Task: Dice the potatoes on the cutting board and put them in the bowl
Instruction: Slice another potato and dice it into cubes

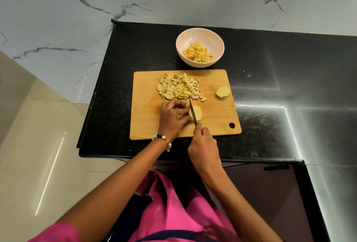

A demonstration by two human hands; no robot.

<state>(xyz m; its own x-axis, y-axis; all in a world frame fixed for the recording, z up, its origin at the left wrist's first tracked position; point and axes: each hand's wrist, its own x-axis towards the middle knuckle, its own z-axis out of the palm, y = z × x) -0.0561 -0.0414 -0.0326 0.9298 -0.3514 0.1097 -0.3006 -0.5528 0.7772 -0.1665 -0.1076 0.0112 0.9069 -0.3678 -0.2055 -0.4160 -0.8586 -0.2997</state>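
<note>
While left hand [174,118] steadies potato [197,113], knife [192,113] cuts.

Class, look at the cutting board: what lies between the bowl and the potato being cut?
In the head view, a heap of diced potato lies on the cutting board between the bowl and the potato under the knife.

A black speckled granite countertop [270,91] fills the middle and right of the frame, glossy, with bright streaks of light across its right half. Behind it, along the top, runs a white marble wall [77,10] with dark veins. At the lower left lies a cream tiled floor [34,145]. Bottom centre shows pink clothing [173,212] with dark trim.
</note>
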